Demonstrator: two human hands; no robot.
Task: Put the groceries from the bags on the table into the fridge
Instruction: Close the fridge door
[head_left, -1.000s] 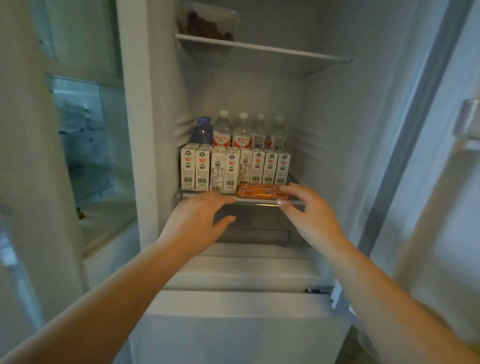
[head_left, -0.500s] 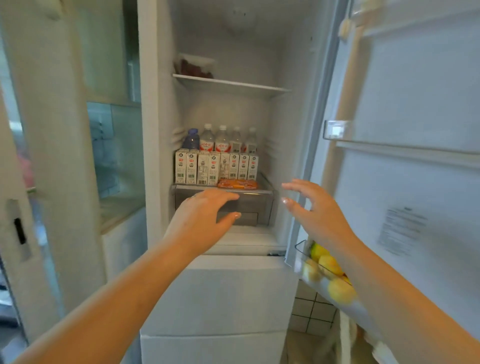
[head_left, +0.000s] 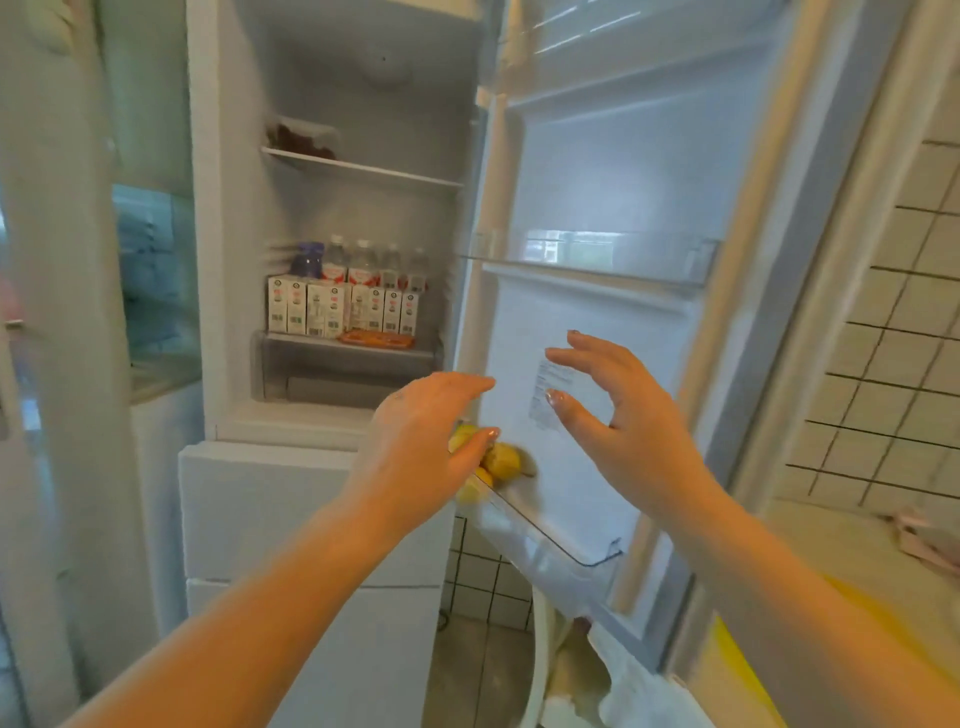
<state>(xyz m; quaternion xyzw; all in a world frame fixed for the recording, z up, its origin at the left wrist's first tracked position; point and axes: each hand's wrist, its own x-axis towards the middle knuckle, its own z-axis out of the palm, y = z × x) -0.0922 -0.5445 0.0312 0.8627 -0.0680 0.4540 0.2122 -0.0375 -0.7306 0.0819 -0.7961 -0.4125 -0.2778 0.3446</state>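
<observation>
Head view: the fridge (head_left: 332, 218) stands open, and on its lower shelf (head_left: 348, 344) a row of small cartons (head_left: 340, 310) lines the front with water bottles (head_left: 374, 262) and one purple bottle (head_left: 306, 260) behind them. A flat orange pack (head_left: 376, 339) lies at the shelf's front edge, just right of the cartons. On the upper shelf (head_left: 363, 169) sits a clear tub (head_left: 301, 140) holding something dark. Below the lower shelf is a drawer (head_left: 343, 376). The fridge door (head_left: 613, 291) is swung out to the right; its bottom bin (head_left: 566, 545) holds yellow fruit (head_left: 501, 460).

Both hands hang in the air in front of the door, holding nothing. The left hand (head_left: 421, 441) is palm down with fingers relaxed and close together, partly covering the fruit. The right hand (head_left: 623, 415) has its fingers spread and loosely curved, thumb apart from the rest.

At the right edge are a white tiled wall (head_left: 898, 338) and a pale surface (head_left: 852, 545).
</observation>
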